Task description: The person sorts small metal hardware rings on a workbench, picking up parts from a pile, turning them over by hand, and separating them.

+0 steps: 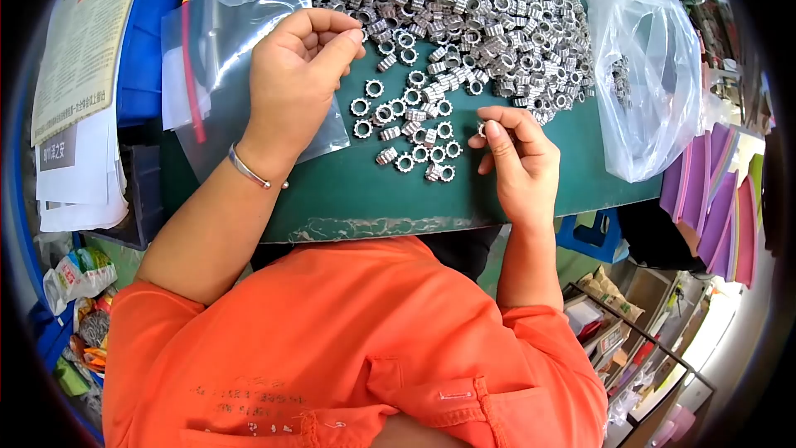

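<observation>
My left hand (303,62) is at the left edge of the heap, thumb and forefinger pinched on a small metal ring (364,35), mostly hidden by the fingertips. Lower and to the right, my right hand (524,158) pinches another toothed metal ring (482,129). A big heap of grey toothed rings (497,25) covers the far part of the green table (356,199). Between my hands lies a loose group of several rings (412,129), some flat with their holes up, some on their sides.
Flat clear plastic bags (240,41) lie left of the heap beside a blue bin (153,41) and a printed sheet (83,50). At the right, a clear bag (643,75) holds some rings. A blue stool (593,236) stands below the table's right edge.
</observation>
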The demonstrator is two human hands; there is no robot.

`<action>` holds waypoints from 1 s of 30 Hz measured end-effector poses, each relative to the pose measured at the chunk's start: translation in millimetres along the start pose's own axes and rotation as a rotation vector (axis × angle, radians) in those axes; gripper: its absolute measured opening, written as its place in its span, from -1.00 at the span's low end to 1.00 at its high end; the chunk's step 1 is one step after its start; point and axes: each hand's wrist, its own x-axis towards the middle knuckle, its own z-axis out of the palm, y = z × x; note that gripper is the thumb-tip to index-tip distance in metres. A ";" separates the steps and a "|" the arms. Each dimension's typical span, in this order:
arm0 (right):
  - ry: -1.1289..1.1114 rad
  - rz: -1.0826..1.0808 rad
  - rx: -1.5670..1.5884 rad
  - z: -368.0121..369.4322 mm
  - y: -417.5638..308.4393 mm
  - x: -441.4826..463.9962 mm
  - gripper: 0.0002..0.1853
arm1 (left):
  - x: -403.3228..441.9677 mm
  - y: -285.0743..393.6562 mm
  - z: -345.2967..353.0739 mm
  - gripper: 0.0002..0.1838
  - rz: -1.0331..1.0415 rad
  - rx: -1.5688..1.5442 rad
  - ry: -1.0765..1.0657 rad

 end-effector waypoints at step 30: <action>-0.095 0.273 0.625 -8.0 7.6 -4.4 -0.80 | -2.1 1.8 0.8 -0.87 -0.008 0.050 -0.012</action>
